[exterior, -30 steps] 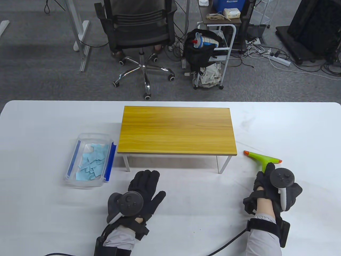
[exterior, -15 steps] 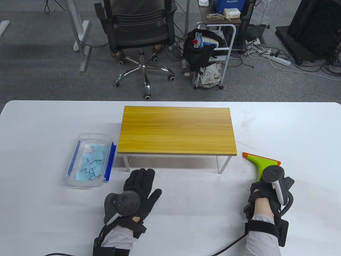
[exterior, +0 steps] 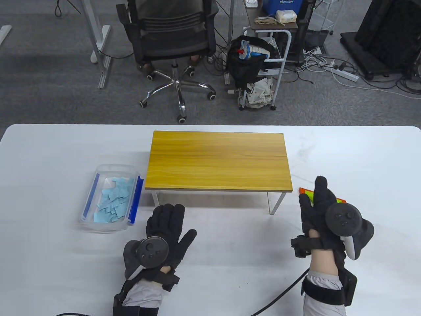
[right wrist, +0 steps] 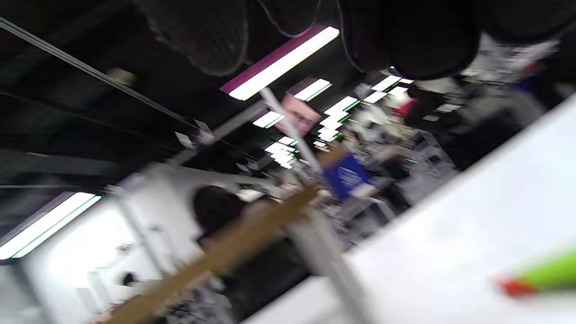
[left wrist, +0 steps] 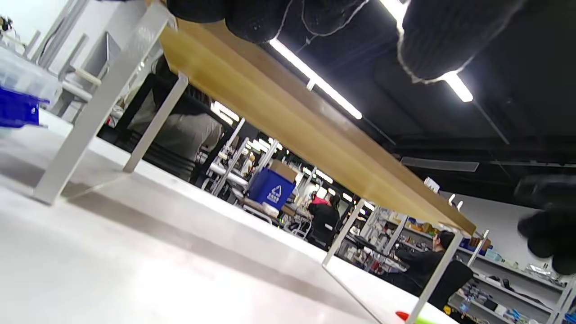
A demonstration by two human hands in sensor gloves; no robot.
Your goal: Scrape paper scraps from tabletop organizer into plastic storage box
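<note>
The tabletop organizer, a small wood-topped stand on white legs, has a bare top. The clear plastic storage box to its left holds several blue paper scraps. A green scraper with an orange edge lies on the table right of the organizer. My right hand hovers over it with fingers stretched out, gripping nothing. My left hand lies flat and open on the table in front of the organizer. In the blurred right wrist view the scraper lies below my fingers.
The white table reaches past the organizer on all sides. Beyond its far edge stand an office chair and a cart. The left wrist view shows the organizer's underside and the box's blue clip.
My right hand has let go of the scraper's handle and stretched its fingers forward over it. The scraper now lies flat. My left hand has slid slightly back and left.
</note>
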